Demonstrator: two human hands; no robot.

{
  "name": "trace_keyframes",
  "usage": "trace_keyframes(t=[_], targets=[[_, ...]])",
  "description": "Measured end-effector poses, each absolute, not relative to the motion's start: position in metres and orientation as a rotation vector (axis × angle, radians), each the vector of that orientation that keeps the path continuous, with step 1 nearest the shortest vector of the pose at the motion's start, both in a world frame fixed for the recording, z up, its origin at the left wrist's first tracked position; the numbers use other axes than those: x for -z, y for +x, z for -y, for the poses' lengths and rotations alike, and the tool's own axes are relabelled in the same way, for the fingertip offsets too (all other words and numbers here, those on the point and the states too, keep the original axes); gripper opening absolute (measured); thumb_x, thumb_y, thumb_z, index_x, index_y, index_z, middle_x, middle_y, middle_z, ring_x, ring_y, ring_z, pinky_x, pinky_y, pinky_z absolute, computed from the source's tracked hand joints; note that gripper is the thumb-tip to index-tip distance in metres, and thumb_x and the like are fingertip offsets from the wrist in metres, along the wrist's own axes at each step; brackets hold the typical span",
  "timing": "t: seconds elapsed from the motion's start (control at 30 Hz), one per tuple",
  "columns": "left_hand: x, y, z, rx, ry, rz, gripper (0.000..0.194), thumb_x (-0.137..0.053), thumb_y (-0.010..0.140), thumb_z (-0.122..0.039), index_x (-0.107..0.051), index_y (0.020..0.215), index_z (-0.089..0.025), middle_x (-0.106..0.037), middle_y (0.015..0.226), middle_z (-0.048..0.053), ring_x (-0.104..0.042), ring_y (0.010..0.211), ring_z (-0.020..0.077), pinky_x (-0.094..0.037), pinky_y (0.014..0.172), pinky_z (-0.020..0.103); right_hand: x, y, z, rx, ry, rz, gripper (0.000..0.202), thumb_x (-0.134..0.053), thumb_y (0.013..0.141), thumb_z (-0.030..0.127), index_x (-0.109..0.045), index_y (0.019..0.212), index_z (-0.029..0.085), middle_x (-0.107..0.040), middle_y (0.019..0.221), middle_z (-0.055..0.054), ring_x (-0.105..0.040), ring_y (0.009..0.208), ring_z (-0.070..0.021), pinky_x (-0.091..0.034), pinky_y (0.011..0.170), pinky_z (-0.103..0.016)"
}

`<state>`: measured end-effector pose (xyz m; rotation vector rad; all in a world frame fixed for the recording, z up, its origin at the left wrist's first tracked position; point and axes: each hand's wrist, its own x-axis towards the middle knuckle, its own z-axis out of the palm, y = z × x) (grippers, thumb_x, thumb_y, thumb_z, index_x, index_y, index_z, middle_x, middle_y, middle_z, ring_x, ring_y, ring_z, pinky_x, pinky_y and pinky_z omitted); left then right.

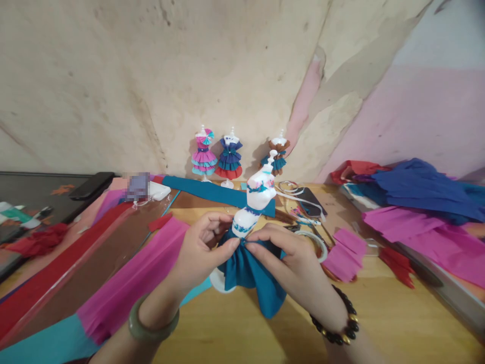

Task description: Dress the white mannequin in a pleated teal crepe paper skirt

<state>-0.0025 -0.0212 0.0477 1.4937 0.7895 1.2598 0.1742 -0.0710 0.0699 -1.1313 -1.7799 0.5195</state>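
Observation:
A small white mannequin (pixel 244 222) with blue and teal bits on its body leans to the right in the middle of the view. Gathered teal crepe paper (pixel 246 268) hangs round its lower part like a skirt. My left hand (pixel 206 245), a green bangle on its wrist, pinches the paper's top edge from the left. From the right, my right hand (pixel 288 258), with a dark beaded bracelet, pinches the same edge close to the left thumb. Part of the white round base (pixel 222 281) shows below the skirt.
Three dressed mannequins (pixel 229 156) stand along the wall. Pink (pixel 132 275), red and teal strips lie on the left. A phone (pixel 311 201), a tape roll (pixel 320 246) and pink scraps are at the right, beside a stack of blue (pixel 420 187) and pink paper.

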Motion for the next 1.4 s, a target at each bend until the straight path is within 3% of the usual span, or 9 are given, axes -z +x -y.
trace_keyframes(t=[0.57, 0.77, 1.03, 1.23, 1.33, 1.4], targets=[[-0.048, 0.001, 0.023, -1.237, 1.428, -0.744, 0.025, -0.077, 0.072, -0.024, -0.062, 0.092, -0.02, -0.074, 0.095, 0.005, -0.069, 0.088, 0.0186, -0.055, 0.079, 0.03, -0.068, 0.172, 0.072, -0.505, -1.212, 1.683, 0.007, -0.064, 0.088, 0.026, -0.065, 0.082, 0.023, -0.072, 0.081, 0.0, -0.066, 0.074, -0.0157, -0.052, 0.071, -0.027], [-0.054, 0.001, 0.025, -1.216, 1.398, -0.725, 0.027, -0.079, 0.071, -0.034, -0.063, 0.089, -0.021, -0.072, 0.089, 0.004, -0.067, 0.083, 0.0184, -0.054, 0.075, 0.029, -0.07, 0.171, 0.071, -0.508, -1.239, 1.669, 0.007, -0.064, 0.087, 0.025, -0.065, 0.081, 0.022, -0.071, 0.08, 0.0, -0.065, 0.074, -0.0155, -0.05, 0.07, -0.027], [-0.055, 0.008, 0.027, -1.246, 1.313, -0.801, 0.028, -0.081, 0.065, -0.022, -0.061, 0.083, -0.02, -0.068, 0.072, -0.002, -0.064, 0.068, 0.0126, -0.05, 0.063, 0.022, -0.066, 0.171, 0.07, -0.516, -1.265, 1.68, 0.007, -0.064, 0.088, 0.025, -0.066, 0.081, 0.022, -0.071, 0.08, 0.001, -0.063, 0.072, -0.0144, -0.048, 0.069, -0.026], [-0.054, 0.009, 0.025, -1.252, 1.219, -0.772, 0.026, -0.082, 0.065, -0.021, -0.062, 0.082, -0.019, -0.071, 0.077, -0.002, -0.065, 0.074, 0.0114, -0.05, 0.07, 0.022, -0.06, 0.174, 0.066, -0.426, -1.361, 1.651, 0.019, -0.067, 0.086, 0.033, -0.058, 0.075, 0.021, -0.063, 0.07, 0.002, -0.06, 0.063, -0.0145, -0.048, 0.06, -0.027], [-0.053, 0.006, 0.02, -1.237, 1.122, -0.798, 0.029, -0.083, 0.065, -0.024, -0.063, 0.085, -0.019, -0.071, 0.079, -0.002, -0.065, 0.075, 0.0113, -0.05, 0.072, 0.022, -0.064, 0.18, 0.07, -0.155, -1.281, 1.741, 0.017, -0.067, 0.087, 0.033, -0.06, 0.094, 0.02, -0.067, 0.091, -0.006, -0.064, 0.087, -0.0211, -0.052, 0.079, -0.035], [-0.053, 0.004, 0.016, -1.215, 1.025, -0.821, 0.032, -0.084, 0.064, -0.027, -0.063, 0.086, -0.018, -0.071, 0.078, -0.001, -0.065, 0.074, 0.0116, -0.05, 0.07, 0.022, -0.071, 0.182, 0.076, -0.002, -1.166, 1.889, 0.032, -0.067, 0.087, 0.034, -0.058, 0.112, 0.017, -0.063, 0.116, -0.013, -0.056, 0.114, -0.0271, -0.046, 0.098, -0.044]])
